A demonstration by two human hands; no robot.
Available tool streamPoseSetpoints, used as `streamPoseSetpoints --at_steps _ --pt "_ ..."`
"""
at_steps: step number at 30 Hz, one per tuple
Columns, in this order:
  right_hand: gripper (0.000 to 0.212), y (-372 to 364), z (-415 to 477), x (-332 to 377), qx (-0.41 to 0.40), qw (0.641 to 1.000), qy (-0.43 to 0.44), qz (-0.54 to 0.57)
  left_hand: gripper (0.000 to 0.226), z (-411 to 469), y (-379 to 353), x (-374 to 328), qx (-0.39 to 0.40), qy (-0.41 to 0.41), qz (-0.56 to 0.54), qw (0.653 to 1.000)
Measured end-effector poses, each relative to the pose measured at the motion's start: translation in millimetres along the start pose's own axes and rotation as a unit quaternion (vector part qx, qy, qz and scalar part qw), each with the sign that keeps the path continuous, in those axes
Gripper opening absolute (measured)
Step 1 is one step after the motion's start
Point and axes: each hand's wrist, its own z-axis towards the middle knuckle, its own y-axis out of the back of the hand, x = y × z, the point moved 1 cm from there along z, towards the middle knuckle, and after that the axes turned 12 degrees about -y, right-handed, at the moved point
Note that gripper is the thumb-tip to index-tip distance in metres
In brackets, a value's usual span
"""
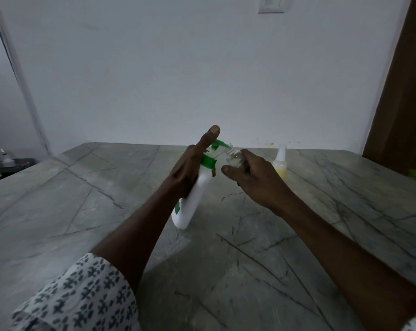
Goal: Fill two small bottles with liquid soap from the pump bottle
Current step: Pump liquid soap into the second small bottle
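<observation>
- The left hand (190, 168) wraps its fingers (213, 172) around the upper body of the white pump bottle (195, 199), just below the green collar, while its index finger stretches up and rests over the green pump head (218, 144).
- The right hand (252, 177) closes its fingers around a small clear bottle (234, 158), thumb across the front, and holds it tilted with the open neck up against the pump spout.
- The spout tip and the small bottle's mouth meet or nearly meet; the picture is too dim to tell whether soap is flowing.
- The pump bottle leans to the right, toward the small bottle, with its lower edge on or just above the table (106, 211).
- A second small bottle (279, 163) stands upright on the table just behind the right hand, with a pale cap and yellow liquid in its lower part.
- Both forearms reach in from the bottom edge; a white patterned sleeve (82, 295) covers the left arm near the elbow.
- The table is grey stone with dark veins and runs back to a plain wall.
</observation>
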Motion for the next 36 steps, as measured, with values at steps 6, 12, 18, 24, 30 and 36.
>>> streamPoseSetpoints --at_steps 6,12,18,24,30,36 --pt "0.033 12.8 1.1 -7.5 0.014 1.0 0.002 -0.018 0.049 1.3 3.9 1.5 0.013 0.023 -0.008 1.0" --pt "0.018 9.8 -0.2 -12.0 0.031 0.999 0.018 -0.033 0.036 2.1 3.4 5.3 -0.02 0.015 -0.001 1.0" --pt "0.028 7.2 -0.5 -14.9 0.061 0.997 -0.016 0.044 0.051 3.6 5.6 7.4 0.003 0.003 0.01 1.0" --pt "0.037 2.6 0.2 -20.1 0.096 0.992 -0.045 0.061 0.052 2.6 5.7 3.3 0.005 0.026 0.024 0.999" --pt "0.039 -3.6 -0.1 -27.9 0.117 0.985 -0.071 0.108 0.034 1.8 8.4 3.7 -0.043 0.029 0.011 0.999" --pt "0.025 -6.0 -4.4 -25.4 0.144 0.963 -0.057 0.222 0.041 0.7 8.8 2.6 -0.026 0.009 -0.011 1.0"
